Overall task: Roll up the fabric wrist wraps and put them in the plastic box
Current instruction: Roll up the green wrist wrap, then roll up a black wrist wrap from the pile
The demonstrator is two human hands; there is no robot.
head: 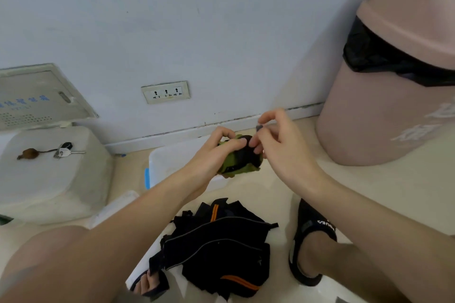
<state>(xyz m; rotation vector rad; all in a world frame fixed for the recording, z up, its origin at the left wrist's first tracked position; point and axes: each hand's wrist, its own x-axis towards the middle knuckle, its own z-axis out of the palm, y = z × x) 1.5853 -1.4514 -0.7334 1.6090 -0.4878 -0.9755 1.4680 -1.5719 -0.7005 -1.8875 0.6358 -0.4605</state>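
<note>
At frame centre, green wrist wrap roll [240, 157] is being gripped by left hand [216, 155], tail pinched by right hand [278, 145]; tension advised.

Head view, downward, near hands [246, 152]

Beneath our hands [248, 152] the plastic box [172, 162] lies open, reachable from above. The pink bin [384, 106] crowds the right, the white stool [49, 174] the left, and the wall [197, 32] blocks beyond. Nearer us, dark wraps [219, 243] cover the floor [381, 194].
</note>
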